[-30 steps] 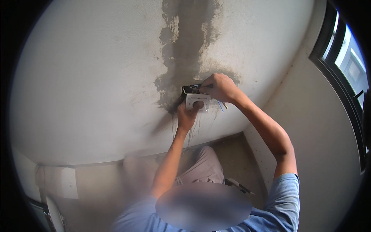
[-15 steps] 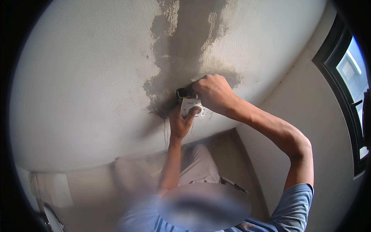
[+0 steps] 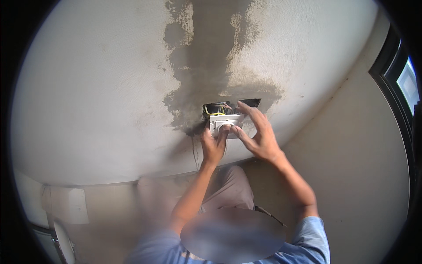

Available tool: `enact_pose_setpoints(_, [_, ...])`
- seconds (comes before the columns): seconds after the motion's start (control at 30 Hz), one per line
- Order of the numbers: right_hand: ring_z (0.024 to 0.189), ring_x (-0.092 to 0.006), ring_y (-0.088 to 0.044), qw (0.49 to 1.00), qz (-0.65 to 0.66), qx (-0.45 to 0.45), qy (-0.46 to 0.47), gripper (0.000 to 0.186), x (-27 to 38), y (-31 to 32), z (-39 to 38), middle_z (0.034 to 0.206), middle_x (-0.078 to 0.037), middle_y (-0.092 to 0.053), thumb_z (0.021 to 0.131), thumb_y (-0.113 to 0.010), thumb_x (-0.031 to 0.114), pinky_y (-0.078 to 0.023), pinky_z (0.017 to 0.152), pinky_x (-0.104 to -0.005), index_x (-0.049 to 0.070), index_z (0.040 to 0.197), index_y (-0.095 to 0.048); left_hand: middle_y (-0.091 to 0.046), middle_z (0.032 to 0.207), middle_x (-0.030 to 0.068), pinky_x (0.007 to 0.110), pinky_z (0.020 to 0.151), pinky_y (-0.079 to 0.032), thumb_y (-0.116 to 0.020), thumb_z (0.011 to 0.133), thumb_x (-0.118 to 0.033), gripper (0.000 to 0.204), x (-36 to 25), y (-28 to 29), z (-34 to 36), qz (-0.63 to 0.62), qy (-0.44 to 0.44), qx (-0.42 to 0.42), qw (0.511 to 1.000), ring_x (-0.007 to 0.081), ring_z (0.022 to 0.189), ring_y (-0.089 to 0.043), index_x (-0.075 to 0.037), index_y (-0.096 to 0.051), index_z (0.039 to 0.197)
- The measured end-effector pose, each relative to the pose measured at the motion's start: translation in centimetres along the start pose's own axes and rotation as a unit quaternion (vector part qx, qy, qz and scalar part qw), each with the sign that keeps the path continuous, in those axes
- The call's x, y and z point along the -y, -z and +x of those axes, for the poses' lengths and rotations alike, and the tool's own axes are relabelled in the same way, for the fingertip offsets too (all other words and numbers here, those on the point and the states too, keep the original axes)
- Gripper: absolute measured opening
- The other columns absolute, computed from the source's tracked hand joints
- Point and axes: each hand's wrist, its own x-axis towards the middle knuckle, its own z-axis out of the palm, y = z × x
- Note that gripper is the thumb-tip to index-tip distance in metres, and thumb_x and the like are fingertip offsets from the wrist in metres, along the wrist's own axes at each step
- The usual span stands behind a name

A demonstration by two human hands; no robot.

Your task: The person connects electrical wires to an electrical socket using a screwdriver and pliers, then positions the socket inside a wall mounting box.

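Observation:
A white socket plate (image 3: 225,122) sits tilted at the front of a dark wall opening (image 3: 228,107), where yellow and other wires show behind it. My left hand (image 3: 213,147) grips the plate from below, with the thumb pressed on its face. My right hand (image 3: 260,135) holds the plate's right edge, its thumb low and its spread fingers reaching up past the opening. The plate stands slightly out from the wall.
A grey patch of fresh plaster (image 3: 211,66) runs up the white textured wall above the opening. A thin wire (image 3: 194,152) hangs below it. A dark-framed window (image 3: 404,83) is at the right. A white box (image 3: 66,204) lies at the lower left.
My right hand has moved from over the top of the plate to its right edge, so the opening and wires now show. My left hand stays under the plate.

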Motion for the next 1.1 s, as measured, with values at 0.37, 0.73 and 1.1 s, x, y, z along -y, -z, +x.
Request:
enact_pose_setpoints(0.37, [0.105,-0.0307,-0.063,0.994,-0.059,-0.018,0.093,0.05,-1.3,-0.9,0.5,0.115,-0.012,-0.068,0.081,-0.081,0.01,-0.045,0.096,-0.042,0.005,0.128,-0.067,-0.07,0.126,0.0097,0.044,0.113,-0.038,-0.082,0.085,-0.021,0.018,-8.8,10.2,7.2,0.497,-0.408,0.048,0.764,0.0306,0.134,-0.051,-0.017,-0.078,0.102])
enact_pose_setpoints(0.73, [0.117,-0.0403,-0.061,0.984,0.147,-0.09,0.034,0.077,-1.9,-4.1,-1.7,0.136,-0.025,-0.056,0.08,-0.077,-0.001,-0.05,0.099,-0.0423,-0.001,0.15,-0.045,-0.046,0.154,0.0128,0.061,0.125,0.0,-0.088,0.076,-0.044,0.027,-6.8,9.6,9.5,0.596,-0.475,0.113,0.637,0.0403,0.153,-0.02,-0.031,-0.076,0.097])
enact_pose_setpoints(1.1, [0.1,-0.0318,-0.062,0.879,0.391,-0.257,-0.091,0.06,-3.0,-10.7,-8.3,0.12,-0.024,-0.059,0.084,-0.08,0.013,-0.053,0.086,-0.0394,0.004,0.139,-0.057,-0.017,0.164,0.0186,0.078,0.115,0.002,-0.066,0.078,-0.081,0.075,-7.2,13.5,8.1,0.742,-0.43,0.148,0.493,0.0489,0.153,-0.005,-0.051,-0.046,0.144])
